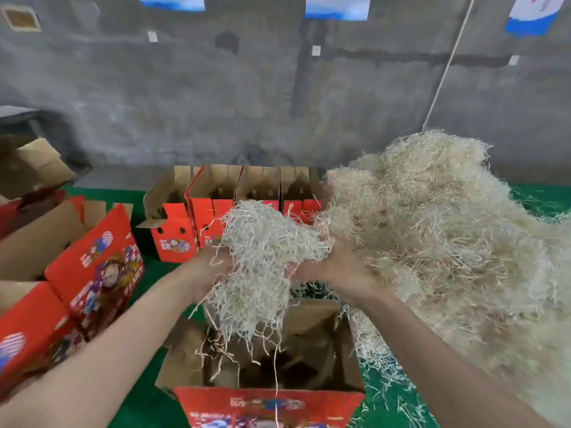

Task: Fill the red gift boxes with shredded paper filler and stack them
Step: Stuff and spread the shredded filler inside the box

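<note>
An open red gift box (268, 403) with a brown inside stands right below me, holding a few loose strands. Above it I hold a clump of pale shredded paper filler (262, 261) between both hands. My left hand (210, 270) grips its left side and my right hand (336, 267) grips its right side. Strands hang down into the box. A big heap of the same filler (448, 236) lies to the right, touching my right hand.
A row of open red boxes (222, 211) stands at the back on the green table cover (154, 273). More red boxes (92, 267) lie tilted at the left, beside brown cardboard (34, 168). A grey wall rises behind.
</note>
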